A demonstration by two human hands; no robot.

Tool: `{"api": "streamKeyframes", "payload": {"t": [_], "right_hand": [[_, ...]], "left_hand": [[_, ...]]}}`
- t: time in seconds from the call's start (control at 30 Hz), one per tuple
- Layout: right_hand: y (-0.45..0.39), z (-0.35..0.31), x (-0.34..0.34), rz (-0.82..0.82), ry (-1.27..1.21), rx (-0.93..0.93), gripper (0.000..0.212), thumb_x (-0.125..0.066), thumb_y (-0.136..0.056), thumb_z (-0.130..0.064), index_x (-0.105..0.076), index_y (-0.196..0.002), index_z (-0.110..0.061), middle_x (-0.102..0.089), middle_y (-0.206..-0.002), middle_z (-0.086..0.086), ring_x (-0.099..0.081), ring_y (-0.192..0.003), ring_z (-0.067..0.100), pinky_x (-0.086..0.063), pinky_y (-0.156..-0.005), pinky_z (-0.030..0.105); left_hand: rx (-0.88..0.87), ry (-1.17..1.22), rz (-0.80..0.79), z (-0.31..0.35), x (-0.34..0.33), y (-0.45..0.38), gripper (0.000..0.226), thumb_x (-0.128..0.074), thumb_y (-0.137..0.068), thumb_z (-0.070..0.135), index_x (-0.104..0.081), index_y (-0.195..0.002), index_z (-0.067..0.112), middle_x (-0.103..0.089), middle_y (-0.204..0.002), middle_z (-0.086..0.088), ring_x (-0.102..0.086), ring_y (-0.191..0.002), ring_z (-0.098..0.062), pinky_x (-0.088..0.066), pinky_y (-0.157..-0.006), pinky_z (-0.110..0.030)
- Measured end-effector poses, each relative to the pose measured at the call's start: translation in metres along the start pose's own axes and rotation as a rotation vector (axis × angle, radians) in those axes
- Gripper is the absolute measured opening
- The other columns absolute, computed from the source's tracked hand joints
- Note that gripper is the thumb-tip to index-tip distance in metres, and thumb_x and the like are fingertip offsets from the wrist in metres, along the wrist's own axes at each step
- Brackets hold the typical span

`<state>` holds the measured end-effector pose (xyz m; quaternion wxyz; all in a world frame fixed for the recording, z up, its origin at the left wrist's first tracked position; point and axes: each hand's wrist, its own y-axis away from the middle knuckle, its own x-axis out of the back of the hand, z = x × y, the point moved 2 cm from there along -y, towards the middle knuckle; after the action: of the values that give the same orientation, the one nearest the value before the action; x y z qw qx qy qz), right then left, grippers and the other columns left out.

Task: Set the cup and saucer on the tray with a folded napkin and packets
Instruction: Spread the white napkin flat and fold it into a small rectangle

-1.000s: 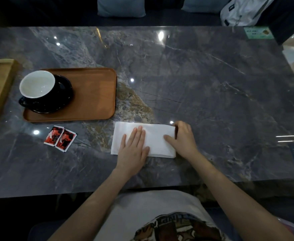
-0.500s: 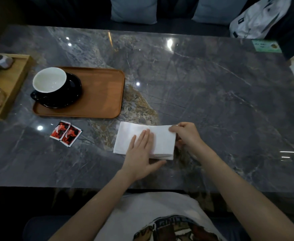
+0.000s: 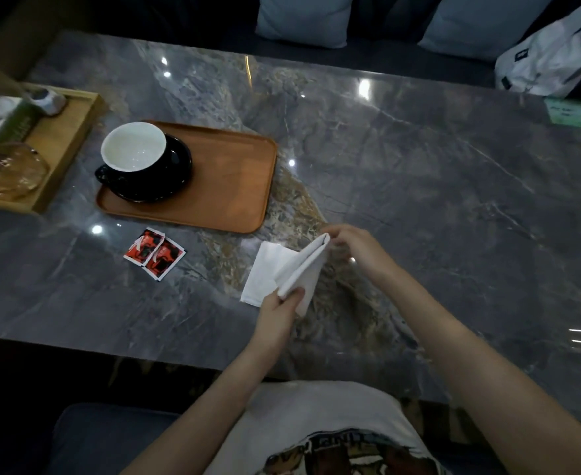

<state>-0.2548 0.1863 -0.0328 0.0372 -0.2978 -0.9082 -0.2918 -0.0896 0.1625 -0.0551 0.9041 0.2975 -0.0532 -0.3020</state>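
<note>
- We saw the white napkin [image 3: 284,270] half lifted off the grey marble surface [image 3: 419,186], its right flap raised and folded over while its left part lay flat.
- The left hand [image 3: 279,311] pinched the near corner of the raised flap between thumb and fingers.
- The right hand [image 3: 352,246] was closed on the far corner of the same flap, fingertips together.
- The brown tray [image 3: 227,186] lay beyond and to the left of the napkin, apart from it.
- On the tray's left part stood the black saucer [image 3: 176,176] with the cup [image 3: 133,149] on it, the cup white inside and empty.
- Two red packets [image 3: 154,252] lay side by side on the surface, just in front of the tray and left of the napkin, touching neither.
- Nothing lay between the napkin and the bare right part of the tray.
- At the far left a paler wooden tray [image 3: 66,149] held blurred things we could not make out.
- A green card [image 3: 575,114] lay at the far right edge, with a white bag [image 3: 553,60] and pale cushions [image 3: 304,15] behind the surface.
</note>
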Motion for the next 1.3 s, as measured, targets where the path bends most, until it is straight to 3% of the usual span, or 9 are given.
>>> {"api": "streamKeyframes", "payload": {"t": [0.17, 0.27, 0.5, 0.63, 0.83, 1.0, 1.1, 1.17, 1.3], "right_hand": [[-0.006, 0.006, -0.025, -0.188, 0.126, 0.041, 0.023, -0.052, -0.088, -0.01, -0.061, -0.072, -0.023, -0.058, -0.079, -0.004, -0.053, -0.078, 0.01, -0.039, -0.072, 0.025], [-0.011, 0.007, -0.035, -0.227, 0.218, 0.132, 0.015, -0.054, -0.091, -0.014, -0.06, -0.077, -0.014, -0.056, -0.082, 0.004, -0.05, -0.074, 0.012, -0.038, -0.067, 0.025], [-0.022, 0.012, -0.045, -0.154, 0.42, 0.209, 0.015, -0.058, -0.087, -0.023, -0.061, -0.077, -0.013, -0.059, -0.076, 0.004, -0.052, -0.071, 0.015, -0.041, -0.066, 0.032], [-0.023, 0.007, -0.049, -0.121, 0.528, 0.213, 0.016, -0.06, -0.086, -0.024, -0.064, -0.079, -0.011, -0.061, -0.075, 0.004, -0.054, -0.071, 0.018, -0.043, -0.066, 0.035], [-0.023, 0.009, -0.056, -0.026, 0.678, 0.238, 0.018, -0.058, -0.084, -0.027, -0.064, -0.092, -0.013, -0.069, -0.095, 0.01, -0.061, -0.09, 0.028, -0.047, -0.078, 0.039], [-0.023, 0.008, -0.061, 0.048, 0.87, 0.324, 0.022, -0.055, -0.086, -0.027, -0.062, -0.099, -0.011, -0.067, -0.097, 0.014, -0.056, -0.096, 0.031, -0.043, -0.078, 0.038], [-0.014, 0.013, -0.068, 0.146, 1.027, 0.462, 0.022, -0.052, -0.085, -0.028, -0.062, -0.092, -0.009, -0.066, -0.089, 0.012, -0.057, -0.088, 0.031, -0.044, -0.073, 0.037], [-0.006, 0.017, -0.07, 0.209, 1.042, 0.529, 0.031, -0.043, -0.082, -0.031, -0.063, -0.091, -0.01, -0.066, -0.088, 0.011, -0.061, -0.084, 0.029, -0.048, -0.073, 0.036], [0.014, 0.03, -0.071, 0.236, 1.053, 0.57, 0.047, -0.033, -0.088, -0.027, -0.055, -0.124, -0.007, -0.061, -0.126, 0.013, -0.056, -0.118, 0.029, -0.04, -0.102, 0.04]], "left_hand": [[0.105, 0.337, 0.019, -0.002, 0.012, -0.001, 0.014, -0.049, -0.092, 0.012, -0.061, -0.093, 0.02, -0.068, -0.092, -0.003, -0.063, -0.09, -0.02, -0.05, -0.083, -0.036], [0.152, 0.376, 0.06, -0.007, 0.024, -0.005, 0.022, -0.052, -0.09, 0.013, -0.054, -0.113, 0.014, -0.065, -0.106, -0.007, -0.063, -0.096, -0.021, -0.057, -0.077, -0.033], [0.159, 0.186, 0.268, -0.011, 0.049, -0.005, 0.008, -0.06, -0.086, 0.01, -0.062, -0.082, 0.003, -0.065, -0.073, -0.012, -0.066, -0.051, -0.011, -0.056, -0.049, -0.024], [0.128, -0.07, 0.32, -0.012, 0.058, -0.009, 0.02, -0.067, -0.082, 0.015, -0.064, -0.066, 0.003, -0.066, -0.054, -0.009, -0.062, -0.04, -0.014, -0.05, -0.038, -0.024], [-0.024, -0.683, 0.449, -0.005, 0.07, -0.011, 0.041, -0.072, -0.072, 0.042, -0.051, -0.047, 0.016, -0.069, -0.061, -0.013, -0.066, -0.067, -0.032, -0.053, -0.065, -0.038], [-0.481, -1.063, 0.534, 0.009, 0.065, -0.007, 0.025, -0.065, -0.077, 0.031, -0.047, -0.072, 0.015, -0.062, -0.073, -0.008, -0.056, -0.074, -0.028, -0.041, -0.053, -0.034], [-0.853, -1.22, 0.293, 0.011, 0.052, -0.017, 0.022, -0.047, -0.083, 0.03, -0.055, -0.096, 0.014, -0.065, -0.094, -0.011, -0.047, -0.092, -0.021, -0.037, -0.072, -0.032], [-0.899, -1.404, 0.144, 0.01, 0.043, -0.027, 0.04, -0.038, -0.088, 0.028, -0.057, -0.117, 0.009, -0.063, -0.121, -0.011, -0.048, -0.119, -0.024, -0.033, -0.092, -0.034], [-0.722, -1.636, 0.058, 0.005, 0.04, -0.045, 0.055, -0.023, -0.092, 0.035, -0.045, -0.131, 0.005, -0.047, -0.14, -0.009, -0.034, -0.134, -0.019, -0.022, -0.108, -0.042]]}}
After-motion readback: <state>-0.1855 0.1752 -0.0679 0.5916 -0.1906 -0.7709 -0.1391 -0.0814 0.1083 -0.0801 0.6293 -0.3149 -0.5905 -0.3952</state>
